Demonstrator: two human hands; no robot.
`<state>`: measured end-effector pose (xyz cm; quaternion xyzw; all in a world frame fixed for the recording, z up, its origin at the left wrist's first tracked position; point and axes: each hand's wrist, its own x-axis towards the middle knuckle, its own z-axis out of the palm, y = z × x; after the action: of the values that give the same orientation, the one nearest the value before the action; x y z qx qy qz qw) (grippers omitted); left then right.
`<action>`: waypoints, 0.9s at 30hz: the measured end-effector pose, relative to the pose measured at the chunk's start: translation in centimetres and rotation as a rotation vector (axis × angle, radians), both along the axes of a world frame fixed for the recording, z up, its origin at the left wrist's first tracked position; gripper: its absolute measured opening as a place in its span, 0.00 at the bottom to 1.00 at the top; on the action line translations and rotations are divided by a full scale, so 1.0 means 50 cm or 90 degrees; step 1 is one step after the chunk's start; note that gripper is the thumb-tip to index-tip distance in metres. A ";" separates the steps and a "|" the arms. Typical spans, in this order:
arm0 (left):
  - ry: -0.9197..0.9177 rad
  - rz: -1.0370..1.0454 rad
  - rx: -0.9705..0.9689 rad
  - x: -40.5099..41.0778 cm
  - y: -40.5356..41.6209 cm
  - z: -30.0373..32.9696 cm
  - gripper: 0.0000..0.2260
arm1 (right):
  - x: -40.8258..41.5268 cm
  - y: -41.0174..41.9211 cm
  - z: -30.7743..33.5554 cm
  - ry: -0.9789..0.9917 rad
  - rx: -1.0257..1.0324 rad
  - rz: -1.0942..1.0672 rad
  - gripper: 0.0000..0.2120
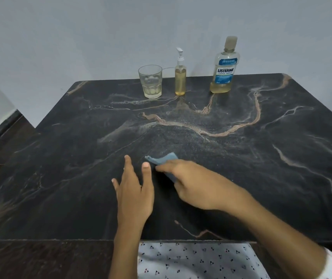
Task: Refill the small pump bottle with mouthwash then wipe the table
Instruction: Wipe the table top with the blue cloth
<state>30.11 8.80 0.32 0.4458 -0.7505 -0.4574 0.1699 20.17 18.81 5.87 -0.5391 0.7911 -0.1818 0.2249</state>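
The refill looks finished, judging by how things stand. At the upper centre of the frame the small pump bottle stands upright with its pump head on, filled with yellowish liquid most of the way up. To its right, well apart, the mouthwash bottle is capped and holds only a shallow layer at the bottom. A glass stands just left of the pump bottle (a little pale liquid seems to sit in its base).

What remains is the wiping, and it appears under way. In the lower centre, the right hand holds a blue cloth against the dark marbled table, its fingers closed over the cloth with the forefinger stretched along it. The left hand hovers or rests just beside it, fingers straight and spread, holding nothing. Most of the table surface likely awaits the cloth, though no spill is plainly visible.
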 end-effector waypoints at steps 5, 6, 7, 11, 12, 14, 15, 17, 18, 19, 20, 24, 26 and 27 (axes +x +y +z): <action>0.000 -0.014 -0.022 -0.002 0.007 0.000 0.29 | -0.075 0.086 -0.009 -0.100 -0.190 -0.216 0.25; -0.002 -0.017 -0.025 -0.001 0.008 -0.001 0.29 | -0.094 0.102 -0.023 -0.049 -0.164 -0.274 0.24; -0.003 -0.018 -0.028 -0.001 0.007 -0.001 0.29 | -0.111 0.116 -0.039 0.033 -0.101 -0.323 0.24; -0.012 -0.020 -0.031 -0.003 0.007 -0.002 0.30 | -0.115 0.126 -0.104 0.240 0.005 -0.378 0.21; -0.015 -0.022 -0.033 -0.004 0.008 -0.003 0.30 | -0.106 0.114 -0.118 0.228 0.001 -0.372 0.24; -0.019 -0.026 -0.039 -0.007 0.009 -0.003 0.30 | -0.090 0.074 -0.141 0.250 0.027 -0.333 0.32; -0.021 -0.027 -0.041 -0.008 0.009 -0.002 0.29 | -0.085 0.049 -0.148 0.270 0.034 -0.310 0.34; -0.018 -0.023 -0.045 -0.009 0.009 -0.001 0.29 | -0.070 -0.006 -0.149 0.279 0.021 -0.257 0.33; -0.013 -0.020 -0.046 -0.009 0.008 0.000 0.29 | -0.057 -0.032 -0.147 0.273 0.009 -0.222 0.32; -0.005 -0.016 -0.046 -0.008 0.007 0.001 0.29 | -0.041 -0.055 -0.145 0.267 -0.002 -0.182 0.30; 0.002 -0.011 -0.047 -0.005 0.005 0.003 0.28 | -0.021 -0.072 -0.143 0.261 -0.014 -0.136 0.29; 0.001 0.006 -0.060 0.009 -0.009 0.005 0.28 | 0.068 -0.061 -0.139 0.219 -0.065 0.033 0.29; -0.003 0.008 -0.050 0.014 -0.014 0.004 0.28 | 0.088 -0.019 -0.138 0.200 -0.073 0.031 0.30; -0.007 0.005 -0.048 0.016 -0.014 0.004 0.29 | 0.092 0.006 -0.139 0.204 -0.068 0.012 0.30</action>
<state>30.92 8.08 0.52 0.4442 -0.7664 -0.4259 0.1842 24.79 19.14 -1.10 -0.5800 0.8008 -0.1329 0.0688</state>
